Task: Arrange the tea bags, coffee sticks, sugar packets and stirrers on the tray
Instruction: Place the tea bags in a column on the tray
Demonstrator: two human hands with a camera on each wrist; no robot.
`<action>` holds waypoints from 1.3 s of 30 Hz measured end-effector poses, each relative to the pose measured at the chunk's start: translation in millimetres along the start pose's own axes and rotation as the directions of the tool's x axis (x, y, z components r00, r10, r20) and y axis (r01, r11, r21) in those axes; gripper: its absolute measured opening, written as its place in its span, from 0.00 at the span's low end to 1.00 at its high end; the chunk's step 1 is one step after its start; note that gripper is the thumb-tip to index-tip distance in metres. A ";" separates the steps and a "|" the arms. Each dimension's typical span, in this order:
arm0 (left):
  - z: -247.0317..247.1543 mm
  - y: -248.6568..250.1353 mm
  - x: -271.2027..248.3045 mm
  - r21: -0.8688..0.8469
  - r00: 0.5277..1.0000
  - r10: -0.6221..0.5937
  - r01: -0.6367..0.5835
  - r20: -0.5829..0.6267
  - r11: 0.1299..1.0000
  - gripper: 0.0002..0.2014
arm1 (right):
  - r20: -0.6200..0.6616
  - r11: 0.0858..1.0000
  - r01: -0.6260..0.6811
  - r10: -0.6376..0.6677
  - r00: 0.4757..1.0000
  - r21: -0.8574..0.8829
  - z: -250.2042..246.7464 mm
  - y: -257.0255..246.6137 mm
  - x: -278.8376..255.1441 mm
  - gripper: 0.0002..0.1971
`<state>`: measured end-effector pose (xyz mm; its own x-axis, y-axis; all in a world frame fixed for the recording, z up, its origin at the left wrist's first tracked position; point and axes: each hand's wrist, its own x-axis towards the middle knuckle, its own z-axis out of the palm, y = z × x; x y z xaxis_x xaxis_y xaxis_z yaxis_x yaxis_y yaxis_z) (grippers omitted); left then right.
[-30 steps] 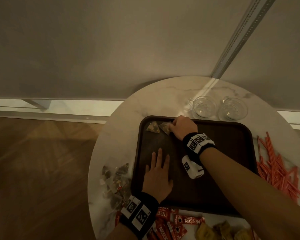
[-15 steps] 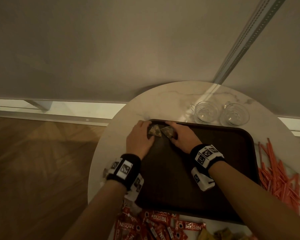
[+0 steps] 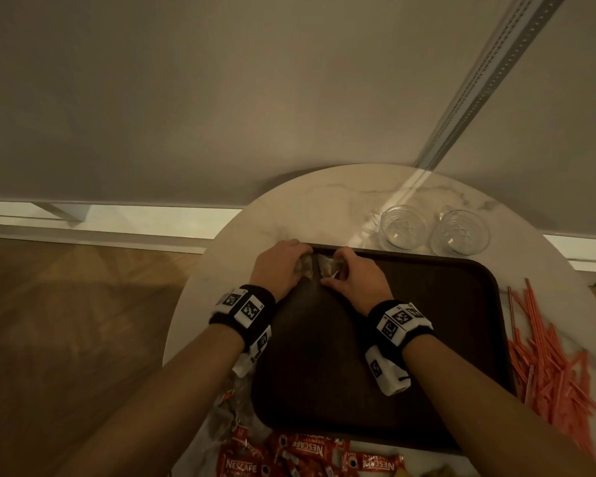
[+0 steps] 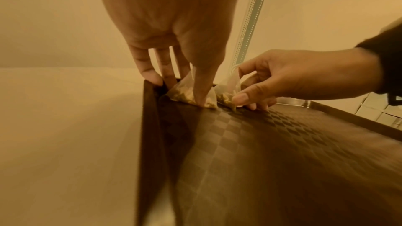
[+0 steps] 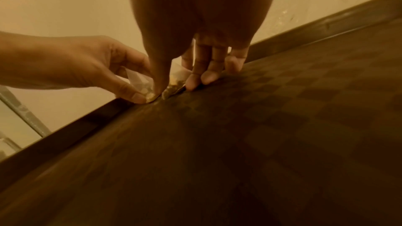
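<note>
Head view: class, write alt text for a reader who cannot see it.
Two hands, the left hand and the right hand, each pinch a pyramid tea bag at the far left corner of a dark tray on a round marble table. Red stirrers, Nescafe coffee sticks and two glass cups lie off the tray.

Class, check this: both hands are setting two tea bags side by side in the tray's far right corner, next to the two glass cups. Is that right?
Not quite. The left hand and right hand set the two tea bags in the far left corner of the tray, as the head view shows. The glass cups stand further right, beyond the tray's far edge.
</note>
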<state>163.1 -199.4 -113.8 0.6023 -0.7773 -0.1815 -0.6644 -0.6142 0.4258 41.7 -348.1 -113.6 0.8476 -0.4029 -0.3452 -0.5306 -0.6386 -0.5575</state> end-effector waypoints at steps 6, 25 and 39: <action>-6.5 -1.6 0.4 -0.064 1.000 0.028 -0.027 0.009 0.998 0.23 | 0.003 0.999 0.013 -0.013 1.000 0.046 -6.5 3.4 0.9 0.27; -27.6 -58.8 -228.5 -0.370 0.929 -0.370 0.344 -0.001 0.863 0.13 | 0.336 0.938 0.061 0.061 0.940 -0.342 44.4 -2.7 -197.5 0.36; -37.8 -18.4 -202.3 -0.182 0.916 -0.387 0.364 -0.111 0.914 0.09 | 0.314 0.981 -0.054 0.112 0.943 -0.188 33.5 -19.8 -194.5 0.37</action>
<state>70.2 -25.7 -51.4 0.8574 -0.4591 -0.2327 -0.3072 -0.8193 0.4842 -112.6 -235.2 -60.7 0.7410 -0.2456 -0.6250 -0.5669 -0.7276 -0.3863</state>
